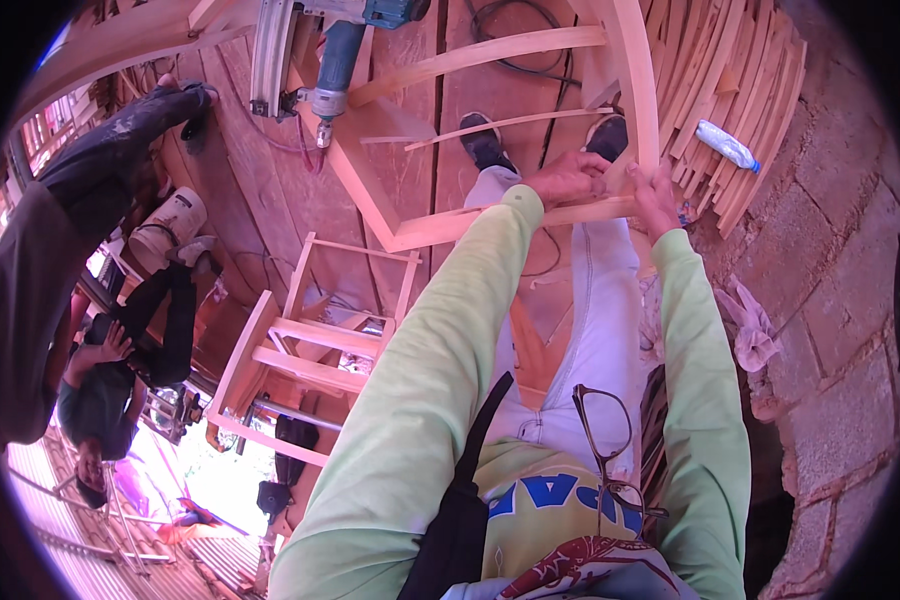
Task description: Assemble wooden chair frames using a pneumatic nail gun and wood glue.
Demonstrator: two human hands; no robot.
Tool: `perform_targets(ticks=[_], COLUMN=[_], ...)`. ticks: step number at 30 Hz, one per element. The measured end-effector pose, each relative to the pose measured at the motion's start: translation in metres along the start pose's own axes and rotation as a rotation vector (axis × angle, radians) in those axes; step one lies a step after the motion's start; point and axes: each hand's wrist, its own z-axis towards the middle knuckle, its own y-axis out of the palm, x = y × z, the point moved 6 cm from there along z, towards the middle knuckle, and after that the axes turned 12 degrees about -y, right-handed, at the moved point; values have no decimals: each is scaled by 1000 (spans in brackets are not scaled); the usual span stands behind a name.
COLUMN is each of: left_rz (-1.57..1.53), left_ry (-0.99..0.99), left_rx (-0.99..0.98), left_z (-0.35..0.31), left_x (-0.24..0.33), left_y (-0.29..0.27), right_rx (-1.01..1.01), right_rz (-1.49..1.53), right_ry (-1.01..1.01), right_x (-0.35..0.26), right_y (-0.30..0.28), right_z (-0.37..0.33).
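Note:
A light wooden frame (450,228) with a curved upright lies across in front of my knees. My right hand (656,203) grips its right corner, where the curved piece (642,85) meets the front rail. Just left of that corner is my left hand (567,180), with its fingers curled and close to a small angled wooden piece (622,170). What those fingers hold, if anything, is hidden. A teal and silver air nailer (340,60) rests on the frame's far left part, away from both hands.
Curved wooden slats (710,90) are stacked at the right, with a plastic bottle (727,145) on them beside a block wall (830,270). An unfinished wooden chair frame (315,345) stands at my left. Two people (100,370) are farther left, near a white bucket (168,225). A dark hose (515,25) lies beyond.

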Motion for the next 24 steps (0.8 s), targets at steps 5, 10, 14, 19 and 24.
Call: perform_targets(ticks=[5, 10, 14, 19, 24], left_rz=[-63, -9, 74, 88, 143], left_ry=[48, 72, 43, 21, -6], left_rx=[-2, 29, 40, 21, 36], left_z=[20, 38, 31, 6, 1], left_x=[1, -9, -3, 11, 11], left_y=[16, -3, -2, 2, -1], right_rx=[-7, -32, -37, -27, 6], right_rz=[120, 138, 151, 66, 82], right_ry=[-63, -59, -32, -32, -59], right_x=[14, -8, -10, 8, 6], right_y=[-11, 2, 2, -2, 4], right_z=[-5, -6, -7, -1, -4])
